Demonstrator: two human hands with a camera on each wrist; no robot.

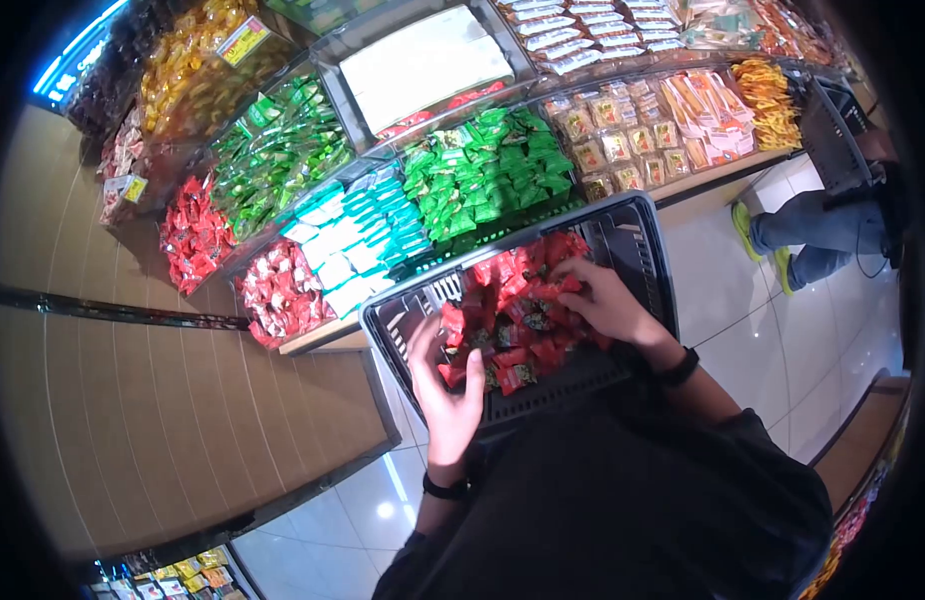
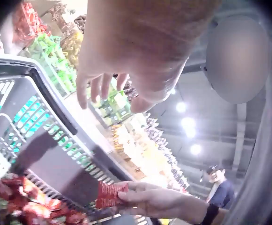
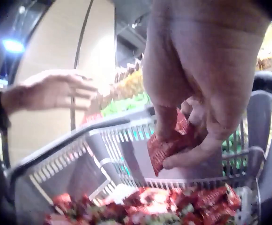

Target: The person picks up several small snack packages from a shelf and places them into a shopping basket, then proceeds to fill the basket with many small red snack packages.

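A dark shopping basket (image 1: 667, 290) stands in front of my body with a heap of small red snack packets (image 1: 523, 330) in it. My right hand (image 1: 611, 302) pinches one red packet (image 3: 160, 151) between thumb and fingers above the heap, as the right wrist view shows. The same held packet (image 2: 107, 194) appears near the basket's slotted wall in the left wrist view. Over the basket's left part, my left hand (image 1: 449, 400) hovers with fingers extended, holding nothing.
Display bins beyond the basket hold green packets (image 1: 498, 165), teal-and-white packets (image 1: 358, 235) and red packets (image 1: 195, 235). A wooden panel (image 1: 163, 420) lies to the left. At the right, a person in jeans (image 1: 828, 222) stands beside another dark basket (image 1: 833, 135).
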